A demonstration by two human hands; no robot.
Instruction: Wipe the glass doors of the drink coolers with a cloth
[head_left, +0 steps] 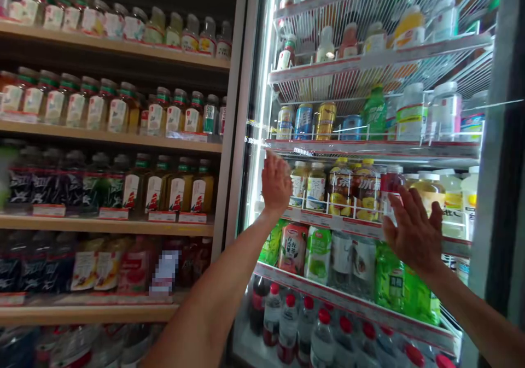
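My left hand [276, 183] is raised in front of the lit drinks fridge, fingers stretched out and holding nothing. It is nearest to the left end of a shelf with tea bottles [316, 186]. My right hand [414, 228] is lifted at the fridge's right side, fingers spread, also with nothing in it. Behind that hand are a red drink bottle [391, 185] and large green bottles [389, 280]. Faint reflections lie across the fridge front, as on glass; whether either hand touches it I cannot tell.
Left of the fridge frame [235, 111], wooden shelves [110, 135] carry rows of bottled drinks. Inside the fridge, wire racks hold cans [304, 121], a green bottle [374, 112] and other drinks. Red-capped bottles [322, 338] stand at the bottom.
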